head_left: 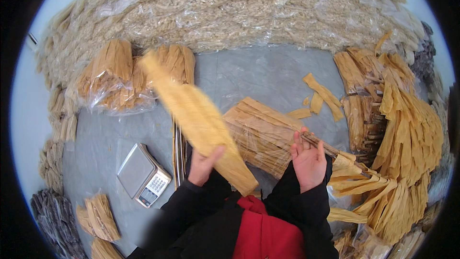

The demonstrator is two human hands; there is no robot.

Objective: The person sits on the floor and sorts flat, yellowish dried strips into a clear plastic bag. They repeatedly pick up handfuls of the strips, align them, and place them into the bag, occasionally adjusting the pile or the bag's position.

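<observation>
My left hand (205,162) grips a long, flat yellow dried sheet (191,115), raised diagonally and blurred at its upper end. My right hand (307,163) is palm up, holding the end of a brown stick (311,138) in its fingers; yellow sheets (359,187) hang from that stick toward the right. Beneath and between my hands lies a plastic-wrapped stack of tan sheets (254,129). A few loose strips (323,96) lie just beyond it. Long, thin rods (178,144) lie left of the stack, partly behind my left hand and the raised sheet.
A silver scale (136,165) sits on the grey surface (215,67) at left. Bagged bundles (108,76) lie at back left, bundles and draped sheets (407,129) pile at right, and small bundles (100,216) lie lower left. A wall of pale packed bags (230,9) borders the back.
</observation>
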